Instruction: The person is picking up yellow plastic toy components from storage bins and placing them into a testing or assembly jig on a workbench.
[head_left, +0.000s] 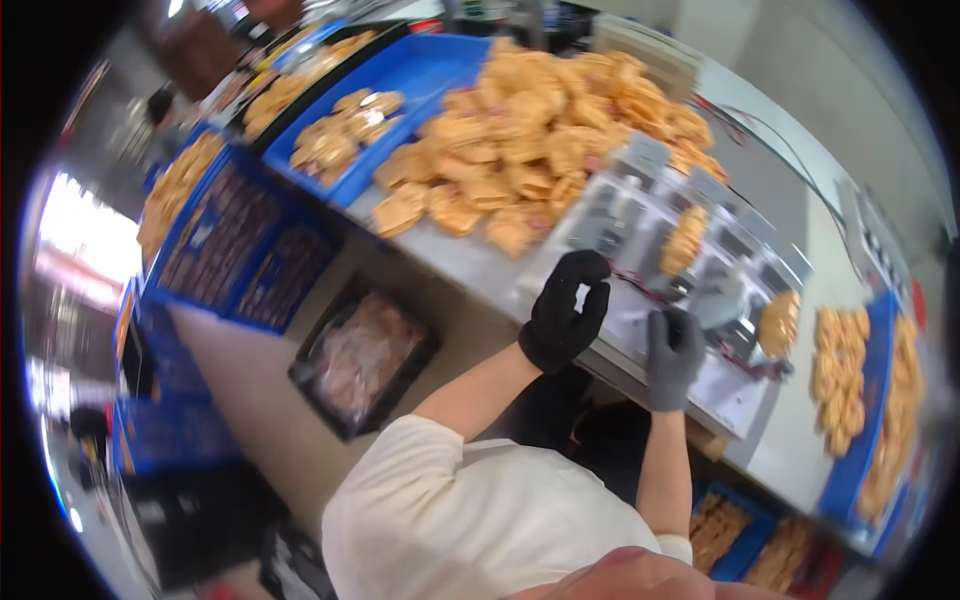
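My left hand (568, 310), in a black glove, hovers with curled fingers over the near edge of a grey packing machine (640, 200); I see nothing in it. My right hand (675, 355), in a grey glove, lies with fingers stretched on the machine's white front ledge, holding nothing. One orange snack packet (685, 240) sits in a slot of the machine just beyond my hands, and another packet (778, 322) lies further right. A big heap of the same orange packets (540, 130) covers the metal table (470, 265) behind the machine.
A blue tray (420, 70) with a few packets stands at the back left. A long blue tray (850, 470) of packets lies at the right. On the floor are a black bin (365, 355) of wrapped goods and blue crates (240, 250). Thin red wires (640, 285) run between my hands.
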